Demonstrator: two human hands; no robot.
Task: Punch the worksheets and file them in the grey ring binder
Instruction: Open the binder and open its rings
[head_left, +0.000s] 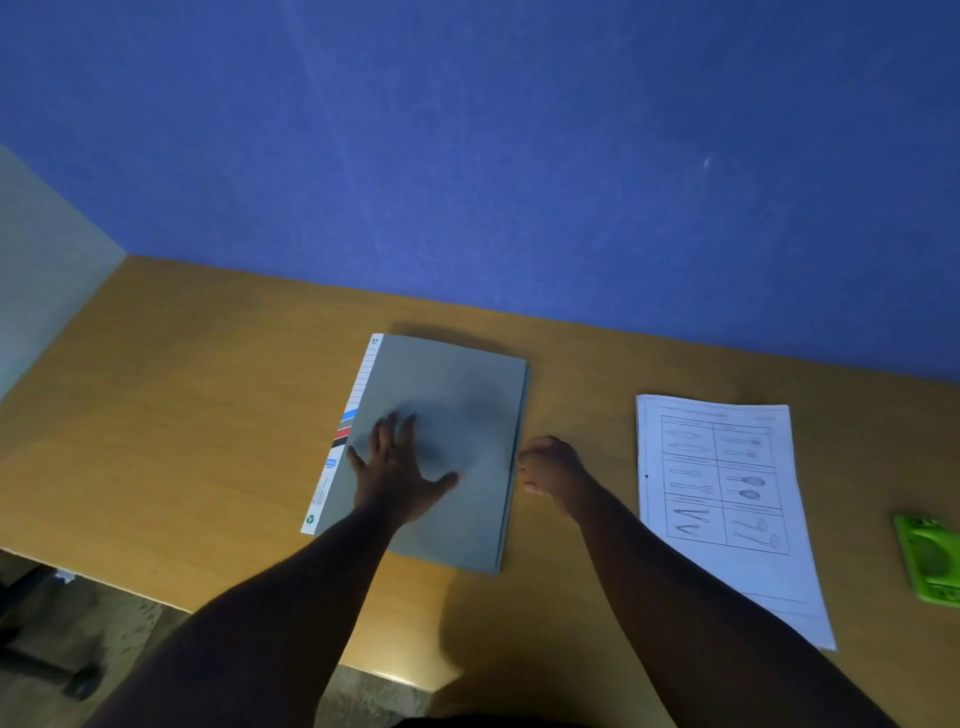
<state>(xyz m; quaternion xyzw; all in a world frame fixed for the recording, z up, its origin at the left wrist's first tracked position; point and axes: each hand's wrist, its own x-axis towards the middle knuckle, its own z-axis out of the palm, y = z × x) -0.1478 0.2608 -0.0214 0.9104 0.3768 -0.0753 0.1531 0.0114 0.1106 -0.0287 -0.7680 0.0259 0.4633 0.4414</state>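
- Grey ring binder (441, 452) lies closed and flat on the wooden desk (208, 415), near the middle, its labelled spine strip on the left and its opening edge on the right.
- The left hand (397, 473) rests flat on the front cover, fingers spread and straight, pressing it down toward the spine side.
- The right hand (550, 467) sits at the binder's right edge, fingers curled and their tips at the edge of the cover; whether they already pinch the cover cannot be told from this view.
- The worksheets (727, 499) lie in a small stack on the desk to the right of the binder, well apart from it, printed side up. One dark dot shows near the left margin, but whether the sheets are punched is not clear.
- A green hole punch (930, 561), as it seems to be, sits at the far right, partly cut off by the frame edge.
- The step in hand looks like opening the binder: one hand steadies, the other goes for the cover.
- The next move likely calls for lifting the cover at its right edge and swinging it over to the left, so the left hand will have to give way or shift to the spine to keep the binder from sliding.
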